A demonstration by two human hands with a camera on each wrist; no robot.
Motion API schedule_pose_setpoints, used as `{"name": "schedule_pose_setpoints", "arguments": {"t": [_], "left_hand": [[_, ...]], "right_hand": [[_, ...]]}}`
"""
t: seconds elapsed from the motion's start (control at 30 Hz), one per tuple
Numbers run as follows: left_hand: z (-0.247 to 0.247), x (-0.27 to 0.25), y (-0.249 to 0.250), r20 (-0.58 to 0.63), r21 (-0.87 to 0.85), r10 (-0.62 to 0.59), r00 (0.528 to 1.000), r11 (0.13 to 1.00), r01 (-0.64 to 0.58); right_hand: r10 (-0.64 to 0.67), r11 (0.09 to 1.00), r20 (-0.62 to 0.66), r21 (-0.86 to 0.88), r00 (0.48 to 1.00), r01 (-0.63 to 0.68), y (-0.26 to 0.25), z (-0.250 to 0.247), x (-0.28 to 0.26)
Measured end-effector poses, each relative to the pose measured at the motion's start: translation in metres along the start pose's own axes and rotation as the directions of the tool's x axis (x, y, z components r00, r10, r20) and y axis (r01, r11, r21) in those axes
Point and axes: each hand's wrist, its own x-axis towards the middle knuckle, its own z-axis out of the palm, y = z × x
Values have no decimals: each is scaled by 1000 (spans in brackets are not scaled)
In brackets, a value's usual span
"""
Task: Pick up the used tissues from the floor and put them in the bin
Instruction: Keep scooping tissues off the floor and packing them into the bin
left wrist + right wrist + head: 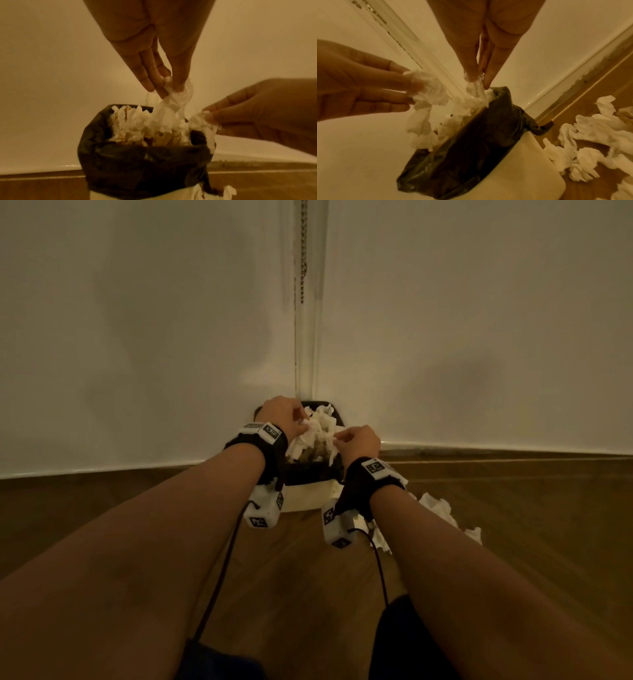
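Observation:
A small cream bin (305, 499) with a black liner (137, 162) stands in the wall corner, heaped with white tissues (320, 428). My left hand (286, 414) pinches a crumpled tissue (176, 97) between thumb and fingertips, just above the bin mouth. My right hand (358, 441) pinches another tissue (475, 86) at the bin's right rim; part of it hangs over the liner edge. Both show in each wrist view: the left hand (368, 89) with its tissue (428, 86), the right hand (257, 112) with its tissue (204, 120). More used tissues (442, 511) lie on the floor right of the bin.
White walls meet in a corner behind the bin, with a vertical pipe and a hanging chain (303, 251). The wooden floor (137, 508) runs left and in front of the bin. Several loose tissues (590, 142) spread along the floor beside the bin's right side.

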Motion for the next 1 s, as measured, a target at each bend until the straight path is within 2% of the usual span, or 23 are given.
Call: {"name": "schedule_pose_setpoints", "arguments": {"t": [0.17, 0.23, 0.3, 0.43, 0.5, 0.53, 0.7, 0.77, 0.9, 1.0], "left_hand": [[25, 4, -12, 85, 143, -9, 996, 990, -3], [32, 4, -16, 109, 188, -21, 994, 982, 0], [38, 4, -18, 122, 229, -22, 992, 973, -7], [47, -6, -16, 229, 285, -76, 970, 958, 7], [52, -8, -19, 244, 382, -85, 966, 924, -15], [54, -6, -20, 261, 431, -92, 961, 902, -31], [57, -8, -22, 429, 495, -30, 903, 844, -207], [58, -9, -24, 474, 502, -30, 880, 831, -242], [50, -13, -21, 438, 524, -81, 895, 833, -180], [36, -10, -16, 333, 529, -50, 942, 837, -143]], "right_hand": [[-39, 999, 51, -22, 998, 40, 2, 21, 3], [-63, 996, 103, -50, 993, 69, 1, 28, 0], [-117, 978, 192, -150, 975, 146, 2, 34, -2], [-172, 861, 408, -379, 897, 338, 5, 43, -4], [-165, 770, 490, -478, 856, 422, 7, 47, -3], [-156, 753, 512, -491, 845, 437, 8, 49, -3], [-129, 724, 527, -529, 840, 443, 11, 55, -2], [-119, 721, 521, -540, 845, 434, 11, 56, -3], [-145, 737, 489, -527, 860, 423, 6, 48, -7], [-197, 761, 421, -505, 886, 409, 2, 29, -10]]}}
